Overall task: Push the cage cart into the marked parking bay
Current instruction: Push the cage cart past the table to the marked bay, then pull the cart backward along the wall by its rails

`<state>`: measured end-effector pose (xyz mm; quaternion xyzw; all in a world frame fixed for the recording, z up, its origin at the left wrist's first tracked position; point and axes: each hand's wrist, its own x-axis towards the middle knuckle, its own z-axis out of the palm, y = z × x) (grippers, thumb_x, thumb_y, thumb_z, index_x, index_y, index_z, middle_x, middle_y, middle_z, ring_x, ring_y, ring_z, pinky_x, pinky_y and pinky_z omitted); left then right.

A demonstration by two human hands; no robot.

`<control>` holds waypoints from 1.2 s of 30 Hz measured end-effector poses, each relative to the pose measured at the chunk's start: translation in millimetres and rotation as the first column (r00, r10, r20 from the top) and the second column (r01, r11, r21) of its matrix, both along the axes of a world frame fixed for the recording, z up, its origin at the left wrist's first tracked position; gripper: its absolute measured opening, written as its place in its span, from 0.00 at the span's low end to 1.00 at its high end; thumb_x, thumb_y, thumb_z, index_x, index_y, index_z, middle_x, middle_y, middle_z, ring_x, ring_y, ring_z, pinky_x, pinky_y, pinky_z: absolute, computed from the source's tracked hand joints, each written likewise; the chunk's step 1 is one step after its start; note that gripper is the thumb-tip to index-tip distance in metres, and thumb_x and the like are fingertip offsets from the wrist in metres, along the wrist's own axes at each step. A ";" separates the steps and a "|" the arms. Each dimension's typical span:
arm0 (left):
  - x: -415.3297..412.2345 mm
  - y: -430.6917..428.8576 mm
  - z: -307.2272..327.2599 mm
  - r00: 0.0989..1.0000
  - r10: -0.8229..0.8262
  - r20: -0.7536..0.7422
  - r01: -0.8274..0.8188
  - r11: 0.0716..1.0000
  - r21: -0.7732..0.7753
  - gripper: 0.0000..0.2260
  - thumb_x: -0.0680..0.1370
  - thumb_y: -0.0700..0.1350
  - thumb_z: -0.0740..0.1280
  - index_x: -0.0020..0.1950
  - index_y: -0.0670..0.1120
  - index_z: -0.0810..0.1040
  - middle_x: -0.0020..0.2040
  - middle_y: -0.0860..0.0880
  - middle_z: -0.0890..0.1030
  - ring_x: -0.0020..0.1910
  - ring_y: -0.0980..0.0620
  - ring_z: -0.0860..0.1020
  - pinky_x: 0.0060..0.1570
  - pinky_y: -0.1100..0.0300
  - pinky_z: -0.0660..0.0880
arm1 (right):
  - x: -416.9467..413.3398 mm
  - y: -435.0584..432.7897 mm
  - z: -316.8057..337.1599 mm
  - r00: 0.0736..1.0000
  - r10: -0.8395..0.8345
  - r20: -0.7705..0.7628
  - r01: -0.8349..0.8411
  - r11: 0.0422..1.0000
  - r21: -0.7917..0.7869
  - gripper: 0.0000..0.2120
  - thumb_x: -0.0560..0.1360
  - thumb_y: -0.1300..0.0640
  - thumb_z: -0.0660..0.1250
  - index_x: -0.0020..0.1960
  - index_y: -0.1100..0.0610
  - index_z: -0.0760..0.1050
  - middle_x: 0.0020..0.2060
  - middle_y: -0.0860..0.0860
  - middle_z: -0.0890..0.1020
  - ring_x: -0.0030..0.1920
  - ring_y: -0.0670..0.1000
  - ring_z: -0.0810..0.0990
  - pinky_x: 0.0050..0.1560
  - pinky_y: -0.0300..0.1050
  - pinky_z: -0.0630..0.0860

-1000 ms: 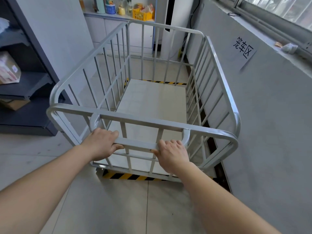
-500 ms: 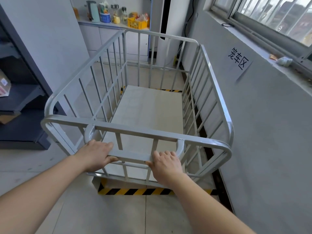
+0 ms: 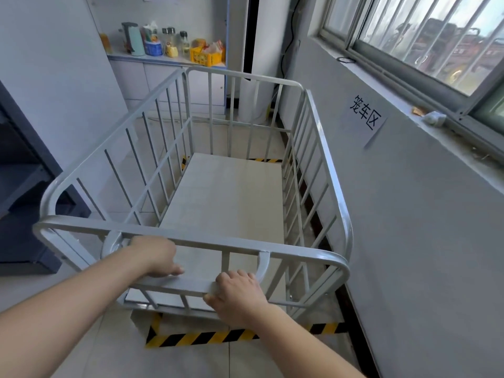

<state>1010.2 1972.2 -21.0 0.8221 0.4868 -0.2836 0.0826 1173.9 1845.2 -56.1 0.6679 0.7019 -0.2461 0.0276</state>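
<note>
A grey metal cage cart [image 3: 321,148] with barred sides and a pale floor board fills the middle of the head view. It stands over a parking bay outlined in yellow-black striped tape [image 3: 201,338]; the tape shows in front of the near end and at the far end [image 3: 261,160]. My left hand [image 3: 155,257] and my right hand [image 3: 237,294] both grip the low handle bar [image 3: 188,285] on the near end of the cart. The cart holds nothing.
A grey wall [image 3: 409,241] runs close along the cart's right side, with a paper sign [image 3: 365,115] under a barred window. Dark blue shelving [image 3: 24,203] stands at the left. A counter [image 3: 166,57] with bottles and a yellow basket lies beyond the cart.
The cart has rolled forward, away from me, and more striped tape shows in front of its near end. Both hands keep their grip on the handle bar.
</note>
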 end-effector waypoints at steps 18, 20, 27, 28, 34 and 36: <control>198.6 -28.2 -36.9 0.957 -0.174 0.234 0.173 0.985 0.023 0.26 0.77 0.66 0.50 0.68 0.52 0.67 0.64 0.49 0.75 0.63 0.47 0.71 0.60 0.48 0.65 | 278.7 32.9 19.8 0.970 -0.045 0.239 0.005 0.986 0.167 0.18 0.81 0.49 0.53 0.66 0.54 0.72 0.66 0.51 0.72 0.69 0.52 0.64 0.67 0.47 0.62; 201.2 -26.0 -43.1 0.966 -0.132 0.222 0.132 0.991 0.015 0.22 0.77 0.65 0.50 0.60 0.52 0.70 0.60 0.50 0.76 0.60 0.48 0.72 0.56 0.49 0.66 | 295.8 33.9 19.1 0.971 0.010 0.240 -0.042 0.991 0.130 0.19 0.82 0.49 0.52 0.66 0.55 0.72 0.67 0.52 0.71 0.71 0.52 0.61 0.68 0.47 0.61; 197.0 -14.7 -48.9 0.980 -0.062 0.188 0.069 0.997 -0.028 0.22 0.77 0.66 0.50 0.59 0.53 0.69 0.58 0.52 0.75 0.59 0.51 0.70 0.58 0.50 0.64 | 322.8 46.6 13.1 0.961 0.167 0.220 -0.187 0.980 0.074 0.20 0.81 0.46 0.53 0.71 0.50 0.67 0.77 0.53 0.55 0.77 0.51 0.48 0.72 0.48 0.52; 196.3 -13.5 -49.2 0.982 -0.050 0.185 0.055 0.998 -0.024 0.23 0.76 0.67 0.50 0.59 0.53 0.69 0.58 0.52 0.75 0.59 0.51 0.71 0.58 0.50 0.64 | 324.7 49.3 11.5 0.957 0.184 0.223 -0.208 0.974 0.086 0.20 0.81 0.46 0.53 0.71 0.49 0.66 0.77 0.53 0.54 0.77 0.51 0.47 0.72 0.48 0.52; 188.5 -6.2 -51.9 0.984 0.008 0.178 -0.014 0.999 0.037 0.25 0.75 0.69 0.49 0.60 0.53 0.71 0.57 0.52 0.76 0.58 0.51 0.71 0.57 0.51 0.63 | 325.3 71.0 5.2 0.942 0.245 0.227 -0.281 0.950 0.139 0.21 0.81 0.44 0.51 0.72 0.48 0.66 0.77 0.52 0.55 0.77 0.51 0.48 0.72 0.47 0.51; 185.1 -2.3 -53.5 0.986 0.028 0.164 -0.033 0.999 0.023 0.26 0.74 0.70 0.48 0.59 0.54 0.71 0.58 0.53 0.76 0.59 0.51 0.70 0.57 0.51 0.62 | 323.6 81.4 5.9 0.934 0.262 0.244 -0.300 0.944 0.135 0.22 0.82 0.44 0.50 0.72 0.49 0.66 0.77 0.53 0.56 0.77 0.51 0.47 0.72 0.48 0.51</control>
